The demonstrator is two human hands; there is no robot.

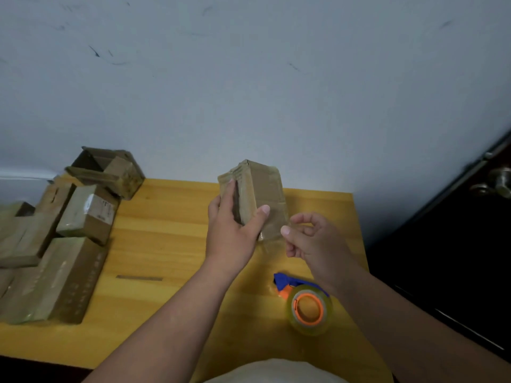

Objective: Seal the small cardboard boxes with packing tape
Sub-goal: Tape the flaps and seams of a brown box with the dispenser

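1. I see the yellow table [171, 244], with a pile of cardboard boxes [55, 244] on its left side.
2. My left hand [235, 230] grips the small box [257, 194], lifted above the table's middle.
3. My right hand [315, 241], fingers loosely curled, pinches a clear tape strip [272, 241] at the box's lower end.
4. The tape dispenser [307, 305] lies near the front edge.

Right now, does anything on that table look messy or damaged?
Yes. The top box in the left pile sits tilted with its flaps open, and the boxes lie jumbled. The held box looks creased.
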